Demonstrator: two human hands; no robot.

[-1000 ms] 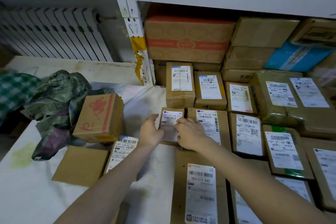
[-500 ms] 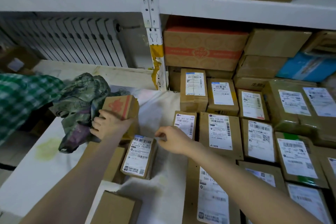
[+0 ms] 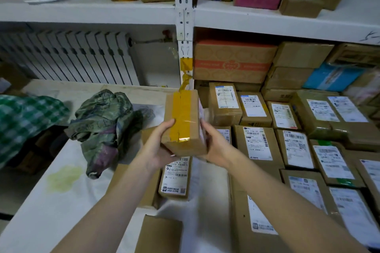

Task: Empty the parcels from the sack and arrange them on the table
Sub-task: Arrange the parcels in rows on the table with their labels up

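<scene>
Held parcel: a small brown cardboard box sealed with a wide strip of yellow tape is in the air above the white-covered table, in front of the shelf post, with its taped face towards the camera.
Left hand: the left hand grips the box's lower left corner, thumb on the taped face and fingers curled under it.
Right hand: the right hand clasps the right side, fingers wrapped behind where they cannot be seen.
Just changed: a second ago both hands were setting a small labelled parcel into the rows. Half a second ago the left hand had reached this box where it sat beside the crumpled green-and-purple cloth bundle, while the right hand was leaving the row. Now the box is lifted clear and turned.
Meaning for the task: one parcel appears placed and the next is in hand. It probably needs turning until its label faces up. A pale edge on its right face may be that label.
Arranged so far: rows of brown labelled parcels fill the table's right side, label up.
Still loose: a labelled carton lies below the hands, and a plain brown flat box lies nearer the camera.
</scene>
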